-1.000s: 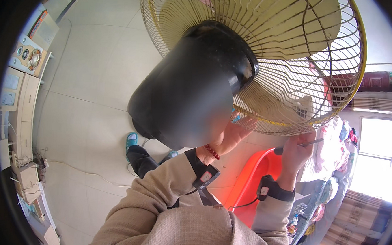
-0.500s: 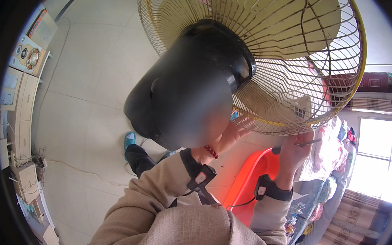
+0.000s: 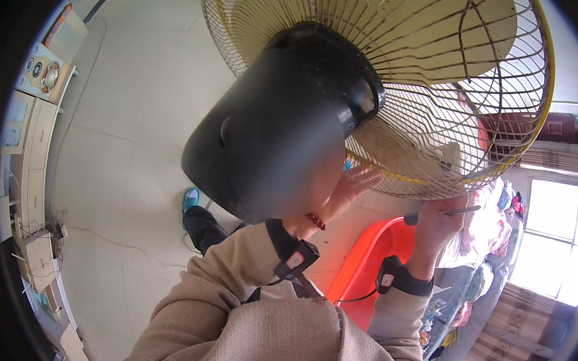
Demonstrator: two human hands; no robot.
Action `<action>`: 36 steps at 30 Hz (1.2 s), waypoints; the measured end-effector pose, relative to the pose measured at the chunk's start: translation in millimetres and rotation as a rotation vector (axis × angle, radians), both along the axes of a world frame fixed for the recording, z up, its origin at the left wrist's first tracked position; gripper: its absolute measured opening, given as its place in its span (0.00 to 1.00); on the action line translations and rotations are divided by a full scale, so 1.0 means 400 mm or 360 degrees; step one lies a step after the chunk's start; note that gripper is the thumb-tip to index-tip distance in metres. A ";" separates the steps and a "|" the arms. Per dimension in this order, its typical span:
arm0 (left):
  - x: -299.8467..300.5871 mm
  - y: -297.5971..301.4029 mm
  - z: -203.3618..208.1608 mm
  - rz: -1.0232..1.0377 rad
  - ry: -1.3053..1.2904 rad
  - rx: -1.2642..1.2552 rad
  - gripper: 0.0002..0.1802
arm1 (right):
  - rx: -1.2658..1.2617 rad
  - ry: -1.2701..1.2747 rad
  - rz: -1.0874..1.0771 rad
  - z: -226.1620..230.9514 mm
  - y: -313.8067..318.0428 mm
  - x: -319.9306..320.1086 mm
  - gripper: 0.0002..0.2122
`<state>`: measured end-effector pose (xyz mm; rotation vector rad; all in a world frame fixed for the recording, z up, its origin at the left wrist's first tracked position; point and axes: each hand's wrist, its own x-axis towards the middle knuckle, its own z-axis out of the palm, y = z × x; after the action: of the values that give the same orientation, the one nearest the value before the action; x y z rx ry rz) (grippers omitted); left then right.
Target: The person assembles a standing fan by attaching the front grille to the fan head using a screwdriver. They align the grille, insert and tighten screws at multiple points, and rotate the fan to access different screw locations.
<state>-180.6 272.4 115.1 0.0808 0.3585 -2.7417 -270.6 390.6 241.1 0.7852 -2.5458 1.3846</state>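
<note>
A large electric fan fills the upper middle, with a black motor housing [image 3: 309, 69], cream blades [image 3: 473, 33] and a yellow-rimmed wire guard [image 3: 546, 84]. My left hand [image 3: 342, 196], a red bead bracelet at its wrist, has its fingers at the guard's lower rim and appears to grip it. Part of that hand is hidden behind the housing and a blurred patch. Just to the right, my right hand [image 3: 437, 232] is closed around a thin grey tool [image 3: 462, 210] with a dark end, close under the rim. Its exact kind is unclear.
Below my hands is a red-orange plastic chair or tub [image 3: 363, 261]. Cabinets [image 3: 40, 139] and a speaker [image 3: 44, 73] line the left, with a cord [image 3: 119, 245] across the tiled floor. A cluttered bed or table [image 3: 475, 278] and a window [image 3: 551, 229] are at right.
The fan appears slightly larger, and its guard sits a little farther right in view. My right hand and the tool have shifted slightly right. Both hands keep their places at the rim.
</note>
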 end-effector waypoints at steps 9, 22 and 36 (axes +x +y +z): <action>-0.027 -0.003 0.002 0.0020 -0.0005 0.0160 0.34 | -0.0158 0.0084 0.0069 0.001 -0.031 -0.032 0.13; -0.021 -0.012 -0.011 -0.0029 -0.0098 0.0138 0.40 | -0.0193 -0.0131 0.0061 0.084 -0.050 -0.008 0.14; 0.001 -0.012 -0.027 -0.0040 0.0093 0.0042 0.48 | -0.0005 0.0341 0.0229 0.237 -0.095 0.029 0.12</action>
<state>-180.1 267.5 104.4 0.0120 0.4128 -2.7693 -259.0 352.7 335.9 1.0728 -2.3634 1.2651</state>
